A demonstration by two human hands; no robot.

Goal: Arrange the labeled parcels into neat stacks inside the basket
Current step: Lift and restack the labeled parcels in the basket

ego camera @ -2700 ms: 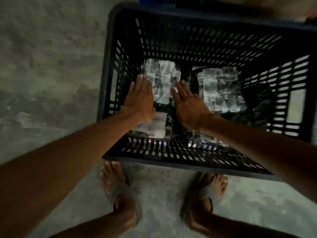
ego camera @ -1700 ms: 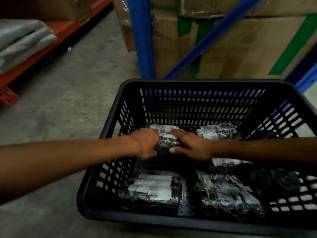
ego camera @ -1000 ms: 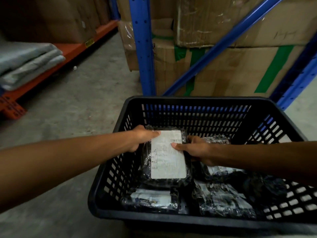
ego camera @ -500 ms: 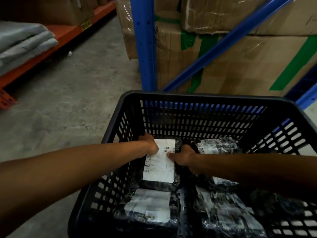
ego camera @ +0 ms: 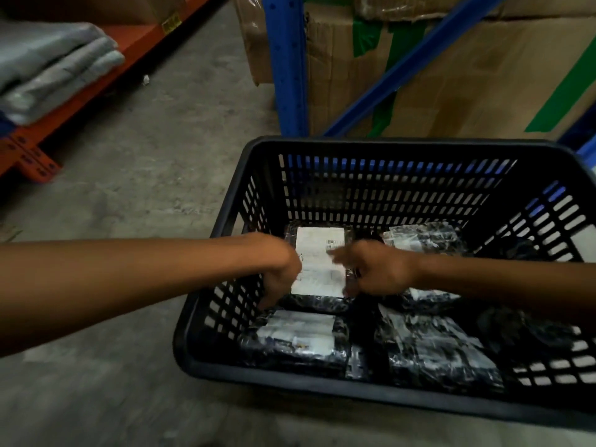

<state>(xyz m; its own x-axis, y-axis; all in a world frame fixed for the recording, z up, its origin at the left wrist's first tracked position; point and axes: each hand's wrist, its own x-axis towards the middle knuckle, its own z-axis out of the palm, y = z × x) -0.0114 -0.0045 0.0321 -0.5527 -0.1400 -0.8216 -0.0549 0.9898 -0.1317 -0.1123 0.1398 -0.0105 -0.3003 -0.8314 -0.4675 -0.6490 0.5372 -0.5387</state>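
Observation:
A black slotted basket point(ego camera: 354, 144) stands on the floor and holds several black-wrapped parcels. At its back left lies a parcel with a white label point(ego camera: 319, 253) facing up. My left hand point(ego camera: 280, 272) curls over that parcel's left edge and my right hand point(ego camera: 375, 269) grips its right edge; both are blurred. Another labeled parcel point(ego camera: 296, 333) lies at the front left, a shiny one point(ego camera: 432, 350) at the front right, and one point(ego camera: 425, 237) at the back right. My right arm hides part of the right-hand parcels.
Behind the basket are a blue rack upright point(ego camera: 283, 59) and large cardboard boxes point(ego camera: 451, 75) with green tape. At the left is an orange shelf point(ego camera: 80, 101) with folded grey cloth point(ego camera: 48, 66). Bare concrete floor point(ego camera: 145, 188) lies between them.
Both hands lifted a parcel from the back left, turned it label up, and lowered it flat onto the back-left spot. The view rose from straight down to forward.

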